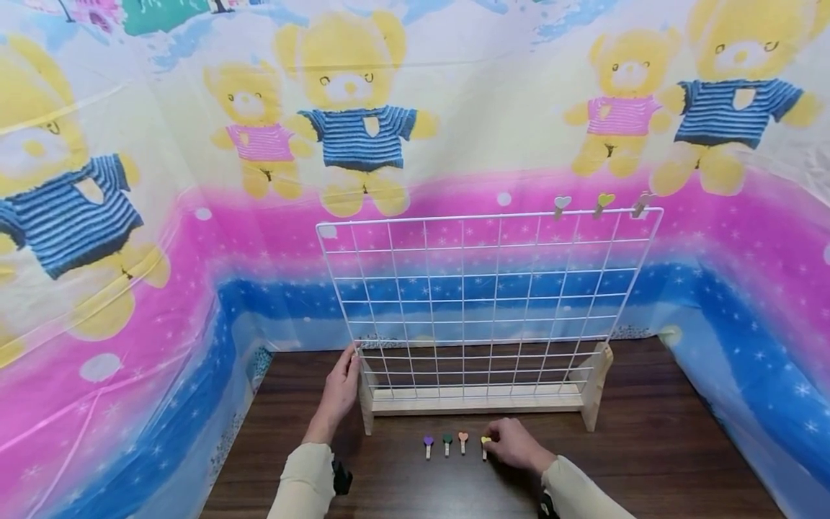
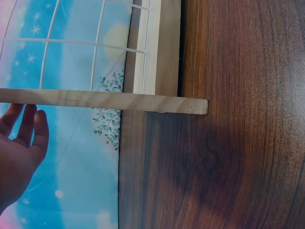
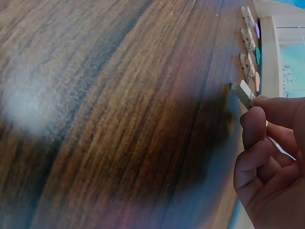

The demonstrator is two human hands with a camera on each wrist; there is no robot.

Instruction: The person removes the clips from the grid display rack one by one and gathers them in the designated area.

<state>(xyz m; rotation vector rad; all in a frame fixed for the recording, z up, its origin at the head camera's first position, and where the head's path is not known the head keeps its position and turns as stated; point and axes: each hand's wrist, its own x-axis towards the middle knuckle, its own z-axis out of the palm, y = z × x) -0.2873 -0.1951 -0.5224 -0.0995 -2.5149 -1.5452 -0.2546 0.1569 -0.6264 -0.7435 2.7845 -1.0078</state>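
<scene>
My right hand (image 1: 515, 443) pinches a small wooden clothespin with a yellow heart (image 1: 485, 442) between thumb and fingers. In the right wrist view its bare wooden end (image 3: 244, 90) sticks out past the fingertips, just over the tabletop. To its left lie three more heart clothespins in a row: orange (image 1: 463, 441), green (image 1: 447, 442) and purple (image 1: 428, 445). My left hand (image 1: 340, 386) is at the left wooden side (image 2: 143, 102) of a white wire grid rack (image 1: 480, 288). Its fingertips touch the outer face there; the thumb is not visible in the left wrist view.
Three heart clothespins, white (image 1: 562, 205), yellow (image 1: 605, 202) and a greyish one (image 1: 642, 204), are clipped on the grid's top right edge. A wooden crossbar (image 1: 476, 402) joins the rack's sides. A printed bear cloth (image 1: 467, 144) hangs behind the dark wooden table (image 1: 402, 490).
</scene>
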